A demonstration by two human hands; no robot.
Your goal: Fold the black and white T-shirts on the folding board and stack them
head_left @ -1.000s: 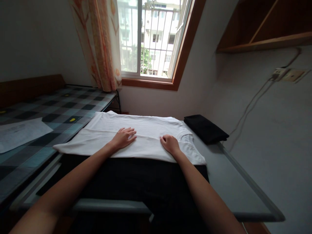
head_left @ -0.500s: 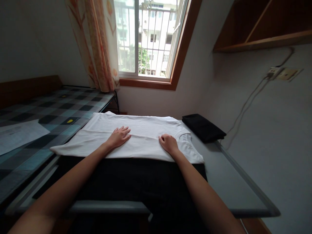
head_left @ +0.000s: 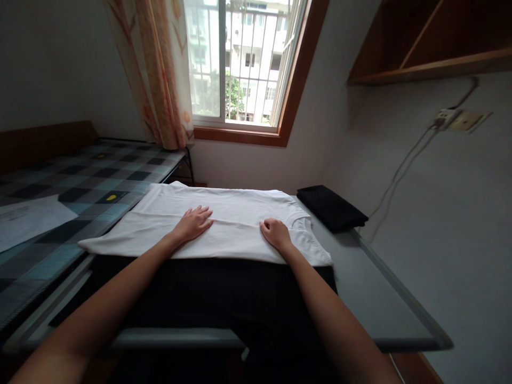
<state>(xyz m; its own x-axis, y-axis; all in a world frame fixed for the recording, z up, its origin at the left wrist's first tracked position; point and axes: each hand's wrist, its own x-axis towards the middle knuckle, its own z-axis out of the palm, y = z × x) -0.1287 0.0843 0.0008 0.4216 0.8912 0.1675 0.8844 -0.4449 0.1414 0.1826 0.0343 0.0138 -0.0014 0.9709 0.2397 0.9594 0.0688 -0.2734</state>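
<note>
A white T-shirt [head_left: 236, 202] lies spread on the table, its gathered neck end toward the right and a long crease running across it. My left hand [head_left: 194, 221] rests flat on the shirt, fingers stretched out. To the right, my right hand [head_left: 276, 233] sits on the shirt near the neckline with its fingers curled into a loose fist; no cloth shows bunched in it. Black cloth [head_left: 208, 293] extends from under the shirt's near edge toward me and over the table's front edge. Whether it is joined to the shirt is unclear.
A folded black cloth [head_left: 332, 207] lies at the back right of the grey table [head_left: 384, 304]. On the left, a bed with a checked mattress [head_left: 132, 165] holds a paper sheet [head_left: 32, 218]. Cables [head_left: 404, 165] hang from a wall socket [head_left: 448, 118], below a wooden shelf [head_left: 432, 66].
The whole view has shifted slightly, so everything sits a little farther left and up. Both hands keep their places on the shirt.
</note>
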